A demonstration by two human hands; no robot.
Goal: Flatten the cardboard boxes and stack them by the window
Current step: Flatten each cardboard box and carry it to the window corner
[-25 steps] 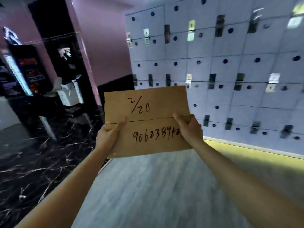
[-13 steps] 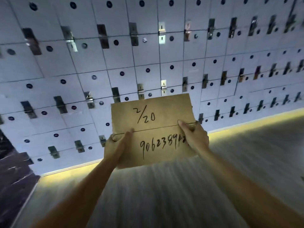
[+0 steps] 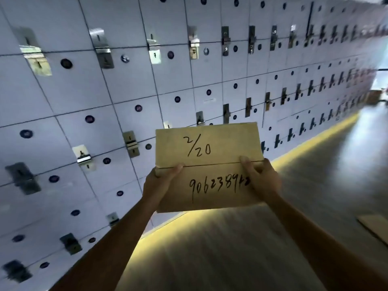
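While both hands grip its side edges, the box (image 3: 207,166) hangs flattened in front of the lockers (image 3: 126,91), above the floor (image 3: 231,259). Left hand (image 3: 156,185) and right hand (image 3: 263,181) each pinch it, thumbs on the front along the crease. It looks light and fairly stiff, yet likely to fold at that crease, so holding across the fold on both sides suits it. Another cardboard piece (image 3: 375,225) lies on the floor at right.
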